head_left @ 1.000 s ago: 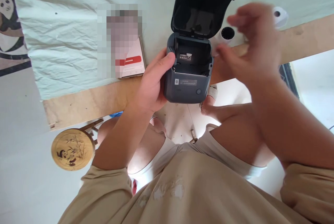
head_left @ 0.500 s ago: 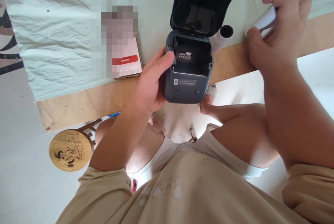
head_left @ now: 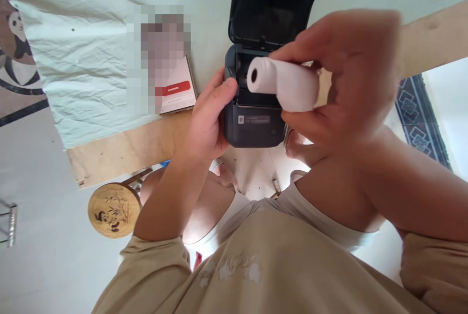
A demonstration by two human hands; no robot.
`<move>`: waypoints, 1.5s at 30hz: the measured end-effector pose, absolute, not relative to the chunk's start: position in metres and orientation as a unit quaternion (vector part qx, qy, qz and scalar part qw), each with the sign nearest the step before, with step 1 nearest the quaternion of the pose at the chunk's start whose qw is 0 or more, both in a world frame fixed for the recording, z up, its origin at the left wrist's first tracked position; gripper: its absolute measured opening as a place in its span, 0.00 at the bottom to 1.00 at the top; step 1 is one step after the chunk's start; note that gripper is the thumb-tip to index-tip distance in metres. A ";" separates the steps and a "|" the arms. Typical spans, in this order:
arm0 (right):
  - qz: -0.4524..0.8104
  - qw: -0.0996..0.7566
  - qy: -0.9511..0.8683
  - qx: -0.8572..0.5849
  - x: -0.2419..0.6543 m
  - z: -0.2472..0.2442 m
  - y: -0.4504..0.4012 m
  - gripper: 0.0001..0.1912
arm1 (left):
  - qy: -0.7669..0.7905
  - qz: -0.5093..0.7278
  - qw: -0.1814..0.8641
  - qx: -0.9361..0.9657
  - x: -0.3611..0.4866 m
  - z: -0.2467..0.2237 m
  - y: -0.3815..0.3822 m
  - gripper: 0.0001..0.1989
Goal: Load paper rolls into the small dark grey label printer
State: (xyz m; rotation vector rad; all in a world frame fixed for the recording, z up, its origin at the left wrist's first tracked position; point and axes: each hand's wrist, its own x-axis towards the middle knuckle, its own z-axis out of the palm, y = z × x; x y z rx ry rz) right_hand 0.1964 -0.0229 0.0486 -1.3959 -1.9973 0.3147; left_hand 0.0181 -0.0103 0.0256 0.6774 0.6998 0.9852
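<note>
My left hand grips a dark portable label printer by its left side, thumb on the rim of the paper bay. The printer's black lid is swung up, away from me. My right hand holds a white paper roll between thumb and fingers, tilted over the right part of the bay. The roll's narrower left end shows a dark core hole, and it covers part of the bay. Whether it touches the printer, I cannot tell.
A phone with a red button on its screen lies on the pale cloth, partly blurred out. The wooden table edge runs below the cloth. A round wooden stool with a panda picture stands at lower left.
My right hand has brought the paper roll from the table at right to over the open printer. The printer stays in my left hand, and the other roll beside it no longer shows.
</note>
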 end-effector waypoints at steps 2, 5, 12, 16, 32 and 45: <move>0.054 0.323 -0.779 -0.535 0.186 0.051 -0.021 0.17 | 0.325 0.453 0.768 0.315 0.017 0.025 -0.011 0.10; -0.024 0.327 -0.791 -0.516 0.183 0.047 -0.018 0.14 | 0.330 0.451 0.769 0.310 0.017 0.026 -0.011 0.09; 0.091 0.494 -0.747 -0.436 0.185 0.040 -0.015 0.08 | 0.318 0.460 0.779 0.284 0.018 0.027 -0.012 0.11; 0.098 0.488 -0.760 -0.419 0.188 0.033 -0.012 0.10 | 0.328 0.463 0.775 0.280 0.019 0.027 -0.012 0.12; 0.052 0.414 -0.790 -0.450 0.193 0.036 -0.013 0.13 | 0.329 0.458 0.767 0.306 0.020 0.027 -0.013 0.09; 0.037 0.422 -0.845 -0.326 0.196 0.040 -0.024 0.10 | 0.341 0.466 0.741 0.341 0.016 0.026 -0.016 0.12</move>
